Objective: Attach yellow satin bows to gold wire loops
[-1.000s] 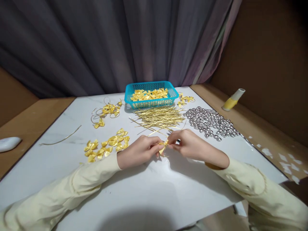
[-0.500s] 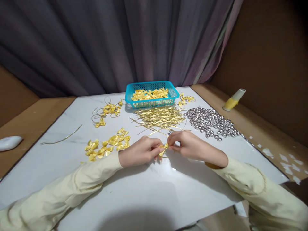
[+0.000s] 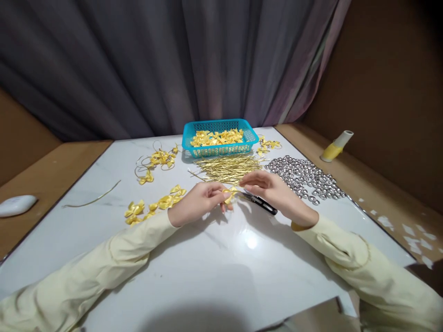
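Right now your left hand (image 3: 199,203) holds a yellow bow (image 3: 230,195) pinched at its fingertips, above the middle of the table (image 3: 194,265). Your right hand (image 3: 268,185) is just beside it, fingers loosely bent and parted from the thumb; a black-handled tool (image 3: 265,206) lies beneath, its narrow end toward the bow, and whether your palm touches it you cannot tell. Beyond your hands lies a heap of gold wires (image 3: 226,168), with the blue basket (image 3: 218,151) of more bows just behind. Left of your left hand are loose bows (image 3: 166,201), partly hidden by your forearm, and farther back a cluster of looped bows (image 3: 162,159). Silver beads (image 3: 301,175) spread to the right of your right hand. A lone strand (image 3: 95,199) lies well apart at the left, and a yellow-and-white tube (image 3: 337,145) leans at the far right.
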### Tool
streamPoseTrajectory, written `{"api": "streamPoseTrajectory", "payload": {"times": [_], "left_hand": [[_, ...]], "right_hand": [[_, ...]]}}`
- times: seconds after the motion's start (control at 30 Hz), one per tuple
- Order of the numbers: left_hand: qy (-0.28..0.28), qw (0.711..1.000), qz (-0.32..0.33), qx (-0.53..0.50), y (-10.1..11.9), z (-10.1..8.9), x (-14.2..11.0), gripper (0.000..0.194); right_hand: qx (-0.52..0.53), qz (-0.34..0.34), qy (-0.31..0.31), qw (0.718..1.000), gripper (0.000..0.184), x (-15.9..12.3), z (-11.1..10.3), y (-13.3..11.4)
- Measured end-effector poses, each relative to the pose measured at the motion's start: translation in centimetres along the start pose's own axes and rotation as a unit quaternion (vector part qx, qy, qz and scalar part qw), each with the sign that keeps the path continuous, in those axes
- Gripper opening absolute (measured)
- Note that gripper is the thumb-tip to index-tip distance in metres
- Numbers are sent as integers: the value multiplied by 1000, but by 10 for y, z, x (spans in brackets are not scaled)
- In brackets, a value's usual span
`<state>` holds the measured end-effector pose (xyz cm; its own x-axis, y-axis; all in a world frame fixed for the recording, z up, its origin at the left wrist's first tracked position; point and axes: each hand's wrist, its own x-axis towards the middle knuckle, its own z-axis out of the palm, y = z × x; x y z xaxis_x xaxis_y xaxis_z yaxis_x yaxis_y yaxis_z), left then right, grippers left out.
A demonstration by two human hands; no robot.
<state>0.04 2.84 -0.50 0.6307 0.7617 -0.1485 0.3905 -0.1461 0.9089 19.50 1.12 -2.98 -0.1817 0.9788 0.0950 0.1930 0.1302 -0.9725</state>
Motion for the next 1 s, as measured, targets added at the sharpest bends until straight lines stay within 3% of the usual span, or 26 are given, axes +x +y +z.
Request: {"api": "streamPoseTrajectory", "payload": {"times": [0.17, 0.37, 0.43, 0.6, 0.67, 0.77, 0.87, 0.93, 1.0], "left_hand": [[45, 994, 36, 91, -1, 2, -3, 22], [103, 948, 126, 273, -11, 6, -7, 23], [99, 943, 134, 288, -14, 7, -7, 23], [92, 935, 143, 313, -15, 11, -9, 23], [88, 932, 153, 316, -13, 12, -10, 23], [70, 934, 159, 313, -11, 14, -12, 22], [64, 934, 159, 313, -10, 15, -13, 20], [71, 933, 158, 315, -9, 15, -14, 20], [80, 934, 153, 313, -8, 15, -14, 22]], "right_hand": [[35, -93, 92, 991, 5, -11, 7, -6], [-126, -203, 57, 969, 13, -25, 15, -15], [-212, -201, 27, 956, 16, -27, 19, -13], [-377, -169, 31, 910, 20, -25, 29, 1], [-386, -155, 14, 909, 17, -23, 31, 6], [-338, -131, -11, 932, 13, -20, 32, 10], [-303, -117, 1, 946, 12, -19, 33, 12], [-329, -130, 32, 935, 10, -20, 34, 13], [-384, -166, 68, 906, 12, -22, 35, 14]]}}
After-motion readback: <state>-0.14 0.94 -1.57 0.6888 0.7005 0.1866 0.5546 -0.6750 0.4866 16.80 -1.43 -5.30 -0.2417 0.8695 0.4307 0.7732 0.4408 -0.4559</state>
